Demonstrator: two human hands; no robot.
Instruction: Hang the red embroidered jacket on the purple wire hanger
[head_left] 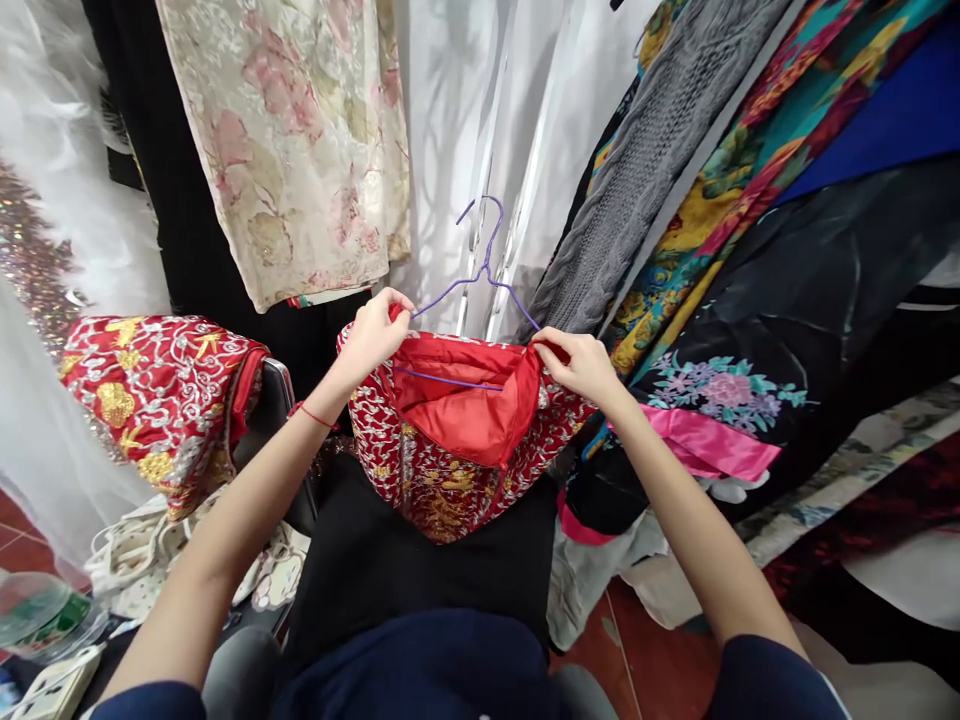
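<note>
A red garment with silver and gold embroidery and a plain red lining hangs on a purple wire hanger in front of me. My left hand pinches the garment's top edge at the hanger's left end. My right hand is closed on the top edge at the hanger's right end. Both hands hold the waist spread open, so the lining shows. The hanger's bottom bar runs across inside the opening.
A second red embroidered piece lies over a chair at left. Floral, grey knit, colourful and black flowered clothes hang around. White lace items and a power strip lie at lower left.
</note>
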